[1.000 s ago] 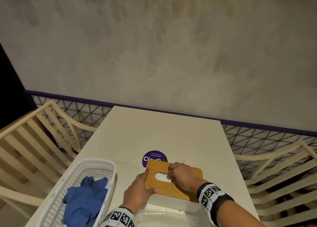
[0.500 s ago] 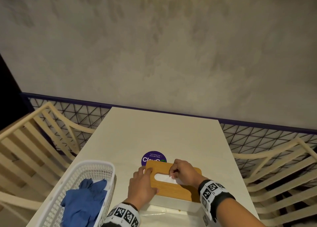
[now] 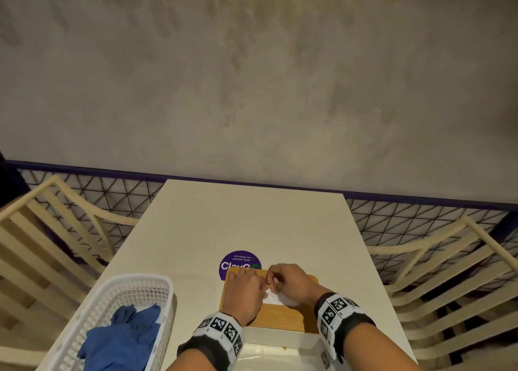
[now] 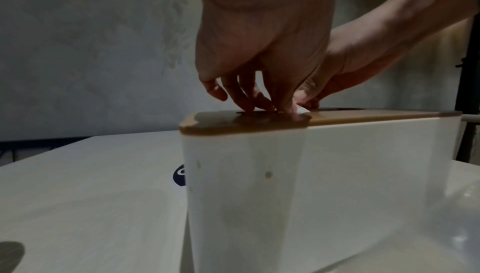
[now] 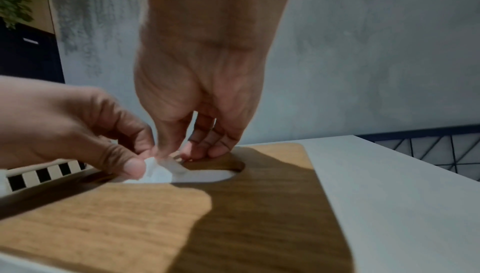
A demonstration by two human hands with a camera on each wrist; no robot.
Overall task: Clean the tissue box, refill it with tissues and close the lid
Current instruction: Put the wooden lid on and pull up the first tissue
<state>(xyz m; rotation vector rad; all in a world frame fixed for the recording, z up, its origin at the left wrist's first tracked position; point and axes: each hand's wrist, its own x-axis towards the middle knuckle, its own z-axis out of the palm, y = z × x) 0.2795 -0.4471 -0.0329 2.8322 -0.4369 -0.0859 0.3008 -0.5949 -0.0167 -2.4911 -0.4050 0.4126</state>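
Note:
A white tissue box with a wooden lid on it stands at the near edge of the table. A white tissue pokes up through the lid's slot. My left hand and right hand meet over the slot. In the right wrist view the left hand pinches the tissue between thumb and forefinger, and the right hand pinches its top while its other fingertips rest on the lid. The left wrist view shows the box wall with small brown specks.
A white plastic basket holding a blue cloth stands left of the box. A round purple sticker lies just beyond the lid. Slatted chairs flank the table on the left and right. A wall rises behind.
My left hand has moved from the lid's left edge to the slot and taken hold of the tissue. The right hand stays at the slot, and the tissue now stands up out of it.

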